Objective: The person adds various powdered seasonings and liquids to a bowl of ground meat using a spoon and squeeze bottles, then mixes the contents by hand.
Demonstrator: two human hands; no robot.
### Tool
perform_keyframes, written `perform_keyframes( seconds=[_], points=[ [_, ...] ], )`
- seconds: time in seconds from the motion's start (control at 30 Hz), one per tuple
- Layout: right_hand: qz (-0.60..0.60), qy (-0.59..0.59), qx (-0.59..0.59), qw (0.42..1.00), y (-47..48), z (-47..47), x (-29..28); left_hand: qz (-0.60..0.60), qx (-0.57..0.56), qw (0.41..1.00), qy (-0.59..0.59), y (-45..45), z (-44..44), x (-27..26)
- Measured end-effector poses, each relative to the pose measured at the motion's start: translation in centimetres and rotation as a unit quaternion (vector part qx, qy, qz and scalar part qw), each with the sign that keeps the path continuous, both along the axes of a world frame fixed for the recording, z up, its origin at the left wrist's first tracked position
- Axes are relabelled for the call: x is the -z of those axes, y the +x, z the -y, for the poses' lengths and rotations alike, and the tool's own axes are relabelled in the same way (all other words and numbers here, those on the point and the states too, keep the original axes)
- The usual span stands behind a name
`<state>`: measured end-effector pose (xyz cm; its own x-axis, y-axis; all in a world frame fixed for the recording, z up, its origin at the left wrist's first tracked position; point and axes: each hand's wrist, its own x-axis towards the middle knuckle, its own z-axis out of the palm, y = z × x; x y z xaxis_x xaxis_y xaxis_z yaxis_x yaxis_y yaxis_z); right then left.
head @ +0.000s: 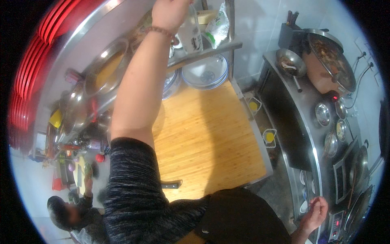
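My left hand (170, 13), with a beaded bracelet at the wrist, is raised to a metal shelf (210, 50) at the top. Its fingers are partly cut off by the picture's edge, beside a clear plastic package (192, 36) with dark print; whether it grips anything is unclear. Low at the right, my right hand (315, 213) hangs near the steel counter, fingers loosely curled, nothing visible in it. Before me lies a wooden cutting board (213, 134). A knife's black handle (171, 185) shows on it beside my sleeve. Blue-rimmed bowls (207, 73) stand under the shelf.
A steel counter (310, 134) at the right holds a small pan (291, 62), a large pan of food (332, 61) and metal bowls. Left are a basin of yellowish liquid (106, 71) and stacked red items (26, 73). Another person (73, 213) works at lower left.
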<state>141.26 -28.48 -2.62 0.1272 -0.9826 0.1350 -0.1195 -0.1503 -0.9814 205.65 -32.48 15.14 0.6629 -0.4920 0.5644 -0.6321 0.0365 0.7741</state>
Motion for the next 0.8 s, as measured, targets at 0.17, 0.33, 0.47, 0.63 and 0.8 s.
perform_keyframes(
  seconds=[0.17,0.33,0.47,0.63,0.8],
  points=[
    [-0.027,-0.028,0.015,0.999,-0.4,-0.3,-0.5,0.002,0.144,0.99,0.008,-7.4,-4.8,1.9],
    [-0.006,-0.021,-0.022,0.999,-0.9,-1.0,-1.4,-0.01,0.444,0.895,0.039,-21.8,-9.3,5.4],
    [0.008,-0.063,-0.013,0.998,-1.9,-2.3,-2.0,0.066,0.677,0.733,-0.031,-33.7,-9.8,8.1],
    [-0.078,0.006,0.08,0.994,-4.5,-2.2,-0.7,0.006,0.834,0.552,-0.014,-52.7,-12.9,12.3],
    [-0.176,-0.042,0.107,0.978,-11.9,-8.8,2.5,-0.059,0.953,0.298,-0.01,-69.5,-18.9,14.1]
  ],
)
